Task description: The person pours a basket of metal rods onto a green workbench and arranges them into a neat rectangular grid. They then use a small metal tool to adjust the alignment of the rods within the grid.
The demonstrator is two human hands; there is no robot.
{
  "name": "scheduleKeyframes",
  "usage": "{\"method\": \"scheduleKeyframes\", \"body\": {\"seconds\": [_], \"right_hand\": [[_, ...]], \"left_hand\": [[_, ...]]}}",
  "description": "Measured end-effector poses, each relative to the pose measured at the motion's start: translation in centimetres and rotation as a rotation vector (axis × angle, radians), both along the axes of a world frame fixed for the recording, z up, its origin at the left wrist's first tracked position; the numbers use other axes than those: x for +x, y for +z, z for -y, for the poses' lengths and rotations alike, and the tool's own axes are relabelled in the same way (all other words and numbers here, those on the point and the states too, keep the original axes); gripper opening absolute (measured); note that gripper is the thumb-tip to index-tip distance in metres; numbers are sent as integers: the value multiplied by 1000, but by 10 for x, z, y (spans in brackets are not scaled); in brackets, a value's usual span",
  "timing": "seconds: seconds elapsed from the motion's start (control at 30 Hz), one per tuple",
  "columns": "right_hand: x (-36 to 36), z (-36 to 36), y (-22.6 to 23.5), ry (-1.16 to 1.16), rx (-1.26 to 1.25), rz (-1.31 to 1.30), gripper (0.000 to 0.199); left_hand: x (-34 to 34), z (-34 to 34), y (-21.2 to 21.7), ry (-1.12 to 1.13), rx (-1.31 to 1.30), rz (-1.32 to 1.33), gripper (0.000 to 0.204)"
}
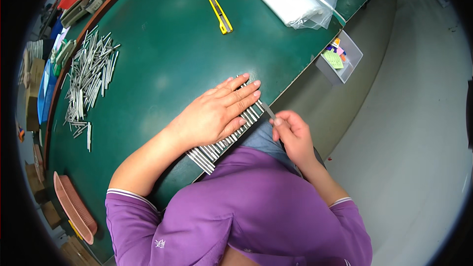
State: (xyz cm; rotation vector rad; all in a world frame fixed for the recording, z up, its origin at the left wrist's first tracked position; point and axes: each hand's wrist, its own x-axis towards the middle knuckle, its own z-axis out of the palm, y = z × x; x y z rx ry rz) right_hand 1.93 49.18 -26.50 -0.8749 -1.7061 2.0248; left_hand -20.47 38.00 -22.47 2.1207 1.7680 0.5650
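A row of slim silvery metal rods (209,153) lies side by side along the near edge of the green table. My left hand (214,113) rests flat across the row, its fingers stretched out and covering many of the rods. Pinched between the thumb and fingers of my right hand (294,135) is a thin, flat grey metal strip, file-like in shape (267,110). Its far end touches or nearly touches the rods at the right end of the row; which of the two I cannot tell.
A loose heap of similar rods (91,71) lies at the left. Farther back are a yellow utility knife (219,15) and clear plastic bags (288,0). A grey bin (352,61) hangs by the right edge. A pink basket (74,207) stands at the near left.
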Motion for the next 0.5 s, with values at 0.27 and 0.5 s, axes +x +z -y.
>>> {"method": "scheduleKeyframes", "body": {"seconds": [0.27,0.5], "right_hand": [[7,2,-6,-11,-2,-3,12],[19,3,-21,-24,-51,52,13]], "left_hand": [[1,0,-1,9,9,9,63],[2,0,1,14,-5,-24,62]]}}
